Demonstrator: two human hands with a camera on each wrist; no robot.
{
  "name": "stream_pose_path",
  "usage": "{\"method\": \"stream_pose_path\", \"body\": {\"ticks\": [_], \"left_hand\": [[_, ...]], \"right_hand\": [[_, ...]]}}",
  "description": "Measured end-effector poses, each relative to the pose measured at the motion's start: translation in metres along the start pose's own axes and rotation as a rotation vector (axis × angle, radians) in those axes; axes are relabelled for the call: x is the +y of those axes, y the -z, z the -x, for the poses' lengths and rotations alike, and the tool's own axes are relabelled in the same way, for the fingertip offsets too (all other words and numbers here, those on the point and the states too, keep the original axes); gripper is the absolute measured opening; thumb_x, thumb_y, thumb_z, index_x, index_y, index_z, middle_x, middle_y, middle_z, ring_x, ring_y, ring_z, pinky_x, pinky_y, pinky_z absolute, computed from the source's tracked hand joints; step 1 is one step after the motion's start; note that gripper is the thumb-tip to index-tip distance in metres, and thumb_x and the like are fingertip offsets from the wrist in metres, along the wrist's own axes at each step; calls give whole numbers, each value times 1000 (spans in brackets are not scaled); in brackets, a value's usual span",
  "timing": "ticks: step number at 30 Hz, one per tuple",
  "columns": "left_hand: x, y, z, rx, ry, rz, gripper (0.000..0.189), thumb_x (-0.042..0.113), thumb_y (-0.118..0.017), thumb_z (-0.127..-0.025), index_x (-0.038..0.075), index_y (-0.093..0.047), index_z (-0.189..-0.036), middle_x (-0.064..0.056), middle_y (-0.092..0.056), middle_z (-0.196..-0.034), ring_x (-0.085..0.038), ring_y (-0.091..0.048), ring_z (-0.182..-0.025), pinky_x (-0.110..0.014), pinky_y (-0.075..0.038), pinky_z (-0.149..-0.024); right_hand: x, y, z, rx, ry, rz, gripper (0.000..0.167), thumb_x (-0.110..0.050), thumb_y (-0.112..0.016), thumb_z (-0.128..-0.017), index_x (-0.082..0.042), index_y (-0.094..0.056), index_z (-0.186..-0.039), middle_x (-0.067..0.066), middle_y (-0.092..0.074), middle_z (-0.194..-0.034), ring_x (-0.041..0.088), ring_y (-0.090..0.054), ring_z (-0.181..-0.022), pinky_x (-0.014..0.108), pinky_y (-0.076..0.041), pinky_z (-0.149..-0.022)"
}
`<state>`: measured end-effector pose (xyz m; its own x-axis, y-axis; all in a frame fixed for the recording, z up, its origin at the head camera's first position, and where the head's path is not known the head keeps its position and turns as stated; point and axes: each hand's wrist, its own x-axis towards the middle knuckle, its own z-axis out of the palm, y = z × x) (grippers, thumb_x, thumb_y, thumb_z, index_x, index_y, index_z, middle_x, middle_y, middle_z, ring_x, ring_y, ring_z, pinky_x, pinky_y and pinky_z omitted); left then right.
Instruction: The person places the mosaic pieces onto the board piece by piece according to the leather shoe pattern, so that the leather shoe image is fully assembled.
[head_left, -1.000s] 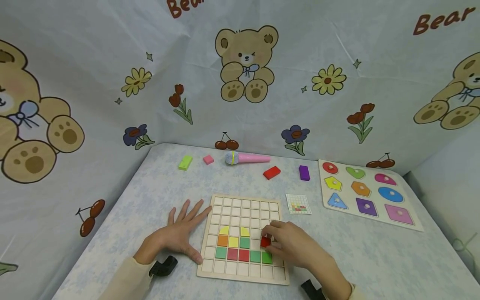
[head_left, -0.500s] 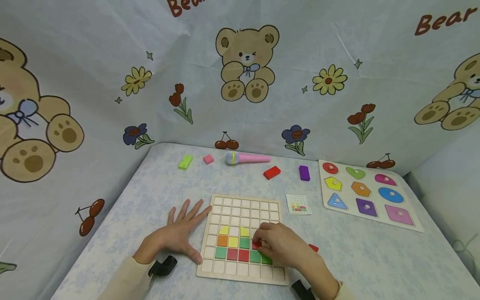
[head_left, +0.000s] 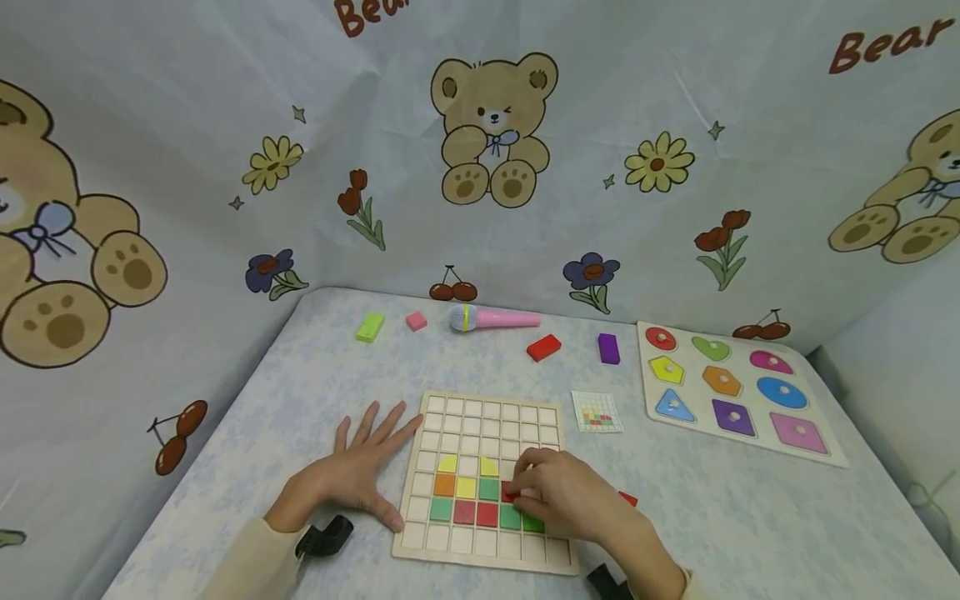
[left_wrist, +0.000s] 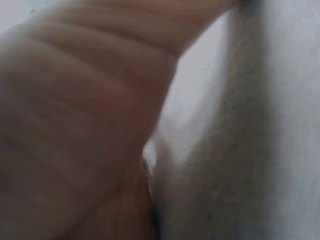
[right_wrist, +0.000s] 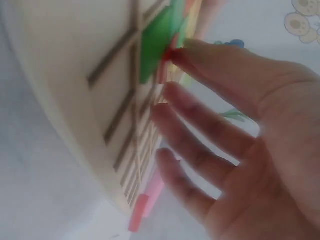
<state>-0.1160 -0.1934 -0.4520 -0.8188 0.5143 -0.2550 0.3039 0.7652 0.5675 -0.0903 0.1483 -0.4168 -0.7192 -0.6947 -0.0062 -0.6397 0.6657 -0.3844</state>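
Note:
A wooden grid board [head_left: 491,428] lies on the table, with several colored tiles in its lower cells. My right hand [head_left: 558,493] pinches a small red tile [head_left: 507,492] at the cell right of a green tile [head_left: 489,489]. In the right wrist view, thumb and fingers meet at the red tile [right_wrist: 165,59], close beside a bright green tile [right_wrist: 156,42]; the other fingers spread over the grid. My left hand [head_left: 356,475] lies spread on the table, thumb and index tips at the board's left edge. Only blurred skin of the left hand [left_wrist: 85,115] fills its wrist view.
A pattern card [head_left: 597,412] lies right of the board, near a shape puzzle [head_left: 693,400]. Behind stand a toy microphone [head_left: 498,318] and red [head_left: 543,347], purple [head_left: 609,348], lime [head_left: 370,327] and pink blocks [head_left: 416,321]. Another red piece [head_left: 628,499] shows behind the right forearm.
My right hand has shifted left with the red tile, bringing it down beside the green tile. A red piece right of the board has come into view. The left hand stays put.

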Motion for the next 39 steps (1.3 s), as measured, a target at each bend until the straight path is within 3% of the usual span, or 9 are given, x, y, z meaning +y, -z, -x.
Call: {"method": "stream_pose_path", "body": {"ticks": [3, 11, 18, 21, 31, 39], "left_hand": [[0, 1, -1, 3, -6, -3, 140, 66, -90, -55, 24, -12, -163, -12, 7, -169, -47, 22, -150, -75, 16, -108], [1, 1, 1, 3, -14, 8, 140, 65, -90, -55, 23, -12, -163, -13, 7, -169, -47, 21, -150, -76, 16, -107], [2, 0, 1, -8, 3, 12, 140, 66, -89, -54, 24, -12, -163, -12, 7, -169, -47, 22, -150, -76, 16, -107], [2, 0, 0, -7, 7, 7, 139, 66, -89, -54, 25, -13, -163, -12, 7, -170, -46, 21, -150, -76, 16, -108], [2, 1, 0, 0, 2, 5, 139, 65, -90, -55, 24, -12, -163, -11, 8, -170, -46, 22, -150, -76, 16, -108], [2, 1, 1, -5, -3, 1, 139, 65, -89, -55, 24, -12, -163, -12, 8, -169, -47, 22, -150, -76, 16, -107]], "right_hand": [[4, 4, 5, -7, -41, 15, 18, -21, -73, -92, -22, -79, -109, -9, -65, -105, 3, -56, -86, 25, -53, -76], [28, 15, 37, -2, -265, 74, 31, -27, -79, -86, -21, -73, -116, -11, -68, -107, 8, -62, -97, 37, -56, -86], [47, 18, 66, -1, -413, 105, 30, -30, -84, -81, -26, -73, -108, -11, -66, -105, 6, -52, -84, 31, -54, -78], [53, 18, 75, -7, -465, 115, 29, -31, -86, -78, -27, -73, -104, -12, -65, -101, 5, -51, -83, 32, -55, -80], [65, 19, 89, -26, -514, 93, 23, -26, -86, -79, -28, -74, -99, -19, -58, -87, 3, -53, -78, 27, -55, -75], [68, 17, 90, -11, -458, 103, 17, -26, -82, -83, -27, -74, -97, -21, -57, -84, -3, -50, -73, 25, -54, -73]]}}
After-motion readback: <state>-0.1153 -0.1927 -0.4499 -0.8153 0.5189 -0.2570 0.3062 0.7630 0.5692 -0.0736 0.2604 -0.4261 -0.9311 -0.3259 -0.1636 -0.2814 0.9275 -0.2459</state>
